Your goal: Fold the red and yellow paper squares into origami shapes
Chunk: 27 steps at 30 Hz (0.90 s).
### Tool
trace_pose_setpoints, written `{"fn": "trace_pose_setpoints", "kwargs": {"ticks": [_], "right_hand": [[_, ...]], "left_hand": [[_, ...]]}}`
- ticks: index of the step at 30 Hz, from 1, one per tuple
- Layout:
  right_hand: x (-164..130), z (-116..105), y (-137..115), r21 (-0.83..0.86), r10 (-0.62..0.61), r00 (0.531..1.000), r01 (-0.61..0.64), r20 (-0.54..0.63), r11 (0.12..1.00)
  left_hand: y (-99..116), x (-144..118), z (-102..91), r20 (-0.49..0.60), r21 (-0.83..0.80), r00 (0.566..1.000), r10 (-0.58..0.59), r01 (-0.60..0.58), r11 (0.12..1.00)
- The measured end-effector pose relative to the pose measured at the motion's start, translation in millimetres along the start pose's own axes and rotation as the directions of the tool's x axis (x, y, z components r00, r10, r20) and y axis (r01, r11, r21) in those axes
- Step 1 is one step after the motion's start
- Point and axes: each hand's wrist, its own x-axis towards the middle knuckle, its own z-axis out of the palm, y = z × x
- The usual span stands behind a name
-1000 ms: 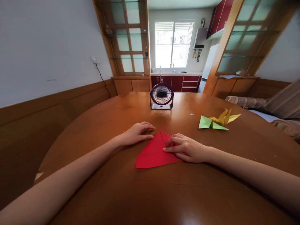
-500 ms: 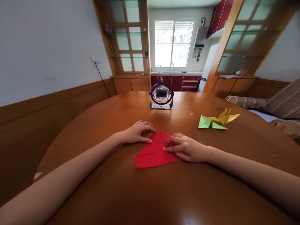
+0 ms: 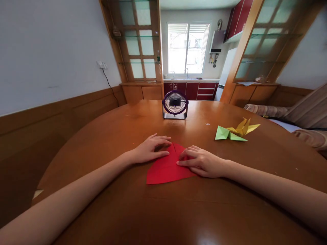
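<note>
Paper [image 3: 163,173] is lying well in from the surface's [image 3: 143,217] far edge; the right hand [image 3: 201,161] is resting bent fingers on it, pinching or pressing, hard to tell; the left hand [image 3: 149,149] is holding thumb and fingers apart at its left edge, gripping nothing. Steadying seems under way, the next move probably calling for firm right fingers.

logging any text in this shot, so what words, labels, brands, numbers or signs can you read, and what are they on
None can be read.
Fan: a small dark mark on the front of its base, too small to make out.
Red paper, green paper, yellow paper: no writing seen on the sides that show.
</note>
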Motion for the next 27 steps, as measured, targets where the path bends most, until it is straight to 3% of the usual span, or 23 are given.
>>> {"fn": "trace_pose_setpoints", "kwargs": {"ticks": [5,11,23,27], "right_hand": [[0.3,0.3,-0.1,0.003,-0.003,1.000,0.003,-0.001,1.000],[0.7,0.7,0.1,0.005,-0.002,1.000,0.002,-0.003,1.000],[0.1,1.2,0.7,0.002,-0.014,1.000,0.014,-0.020,1.000],[0.5,0.8,0.2,0.002,-0.010,1.000,0.010,-0.022,1.000]], "left_hand": [[25.6,6.9,19.3,-0.100,0.241,0.994,-0.034,0.057,0.969],[38.9,5.7,25.6,-0.187,0.466,0.979,-0.077,0.157,0.871],[27.8,5.8,22.2,-0.216,0.588,0.969,-0.121,0.229,0.776],[25.6,4.9,20.1,-0.196,0.592,0.978,-0.076,0.180,0.786]]}}
